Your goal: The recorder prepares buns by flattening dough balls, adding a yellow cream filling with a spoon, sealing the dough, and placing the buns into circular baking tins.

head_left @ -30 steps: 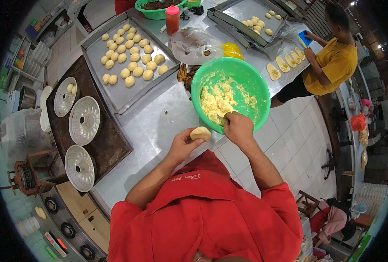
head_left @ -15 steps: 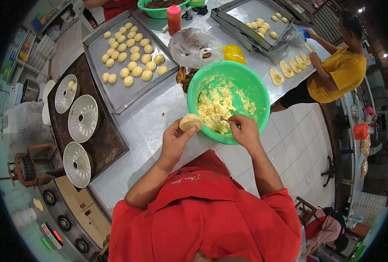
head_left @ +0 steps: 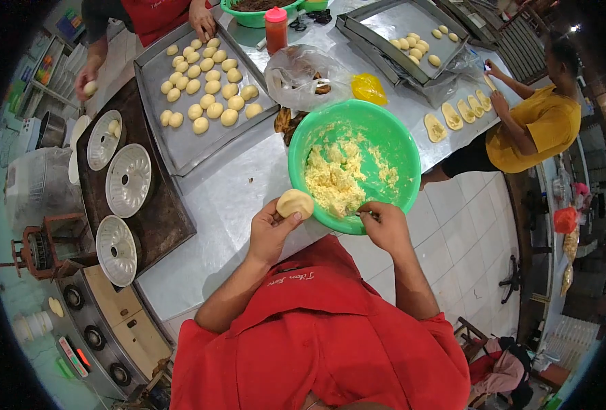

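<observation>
My left hand pinches a flattened round of dough between thumb and fingers, just beside the near-left rim of a green bowl. Crumbly yellow filling is heaped inside that bowl. At its near rim, my right hand is closed on the handle of a thin metal utensil. Its working end sits down by the filling, and I cannot tell whether it is a spoon or a fork.
A tray of dough balls lies far left, another person's hand over it. Ring-shaped tins stand on a dark tray. Beyond the bowl are a plastic bag and a red bottle. A person in yellow handles dough pieces.
My right hand has drawn the utensil nearer, toward the bowl's near rim. The dough round has tipped to show more of its face. A co-worker in red has come in at the far left.
</observation>
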### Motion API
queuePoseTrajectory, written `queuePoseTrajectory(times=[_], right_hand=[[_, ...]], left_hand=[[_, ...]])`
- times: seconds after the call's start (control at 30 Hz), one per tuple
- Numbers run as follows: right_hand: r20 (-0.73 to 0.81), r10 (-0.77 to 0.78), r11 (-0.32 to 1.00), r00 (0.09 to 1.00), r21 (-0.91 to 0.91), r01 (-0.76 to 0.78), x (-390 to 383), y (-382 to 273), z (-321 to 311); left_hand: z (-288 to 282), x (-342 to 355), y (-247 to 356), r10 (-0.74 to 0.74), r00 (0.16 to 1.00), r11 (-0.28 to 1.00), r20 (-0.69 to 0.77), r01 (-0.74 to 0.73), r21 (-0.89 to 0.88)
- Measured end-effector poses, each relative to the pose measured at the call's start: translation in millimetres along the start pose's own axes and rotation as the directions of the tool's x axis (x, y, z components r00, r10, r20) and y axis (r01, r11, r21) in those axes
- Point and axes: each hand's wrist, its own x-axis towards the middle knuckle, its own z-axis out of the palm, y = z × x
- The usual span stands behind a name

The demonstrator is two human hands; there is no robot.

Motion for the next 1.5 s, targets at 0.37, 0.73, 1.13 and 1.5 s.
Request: queuePoseTrajectory(times=[0.37, 0.73, 1.13, 1.5], right_hand=[[-0.452, -0.275, 0.890, 0.848, 0.213, 0.402, -20.2, -30.1, 36.7], [-0.452, -0.447, 0.870, 0.772, -0.020, 0.492, -25.5, -33.3, 38.6], [-0.020, -0.259, 0.809, 0.966, -0.550, 0.206, 21.0, -33.0, 46.9], [0.515, -0.369, 0.657, 0.774, 0.734, -0.174, 12.3, -130.4, 126.7]], left_hand=[[28.1, 3.0, 16.5, -0.211, 0.961, 0.967, 0.176, 0.232, -0.106], [1.1, -12.9, 18.8, -0.186, 0.957, 0.938, 0.225, 0.241, -0.250], [-73.0, -55.1, 34.3, -0.049, 0.995, 0.976, -0.088, 0.029, -0.217], [-115.6, -73.4, 47.6, -0.085, 0.996, 0.996, 0.023, 0.085, -0.005]])
